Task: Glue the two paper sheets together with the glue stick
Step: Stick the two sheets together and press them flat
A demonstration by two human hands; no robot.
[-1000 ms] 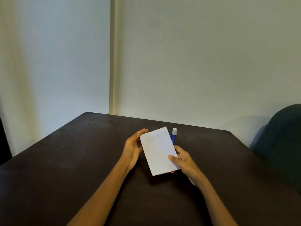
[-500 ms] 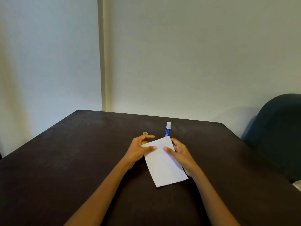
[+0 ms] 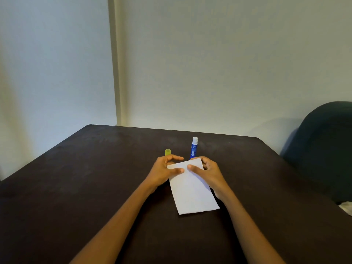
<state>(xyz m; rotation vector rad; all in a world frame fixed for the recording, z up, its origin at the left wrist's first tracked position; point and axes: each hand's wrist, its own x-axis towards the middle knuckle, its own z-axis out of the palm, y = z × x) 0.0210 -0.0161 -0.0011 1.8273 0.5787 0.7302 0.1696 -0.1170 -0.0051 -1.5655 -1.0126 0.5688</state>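
A white paper sheet (image 3: 192, 191) lies flat on the dark table (image 3: 76, 178), its far end between my hands. Only one sheet shows; I cannot tell whether a second lies under it. My left hand (image 3: 162, 172) rests at its far left corner with the thumb pressed on the paper. My right hand (image 3: 207, 172) presses its thumb on the far right part, fingers curled at the edge. Behind the sheet a blue glue stick (image 3: 194, 148) stands upright, uncapped, white tip up. Its yellow-green cap (image 3: 167, 152) stands just beyond my left hand.
A dark padded chair back (image 3: 323, 149) rises at the table's right edge. Something white (image 3: 346, 207) shows at the right border. A pale wall runs behind the table's far edge.
The sheet came down from tilted in my hands to flat on the table. Both hands moved to its far end and the thumbs now press there. The cap came into view.
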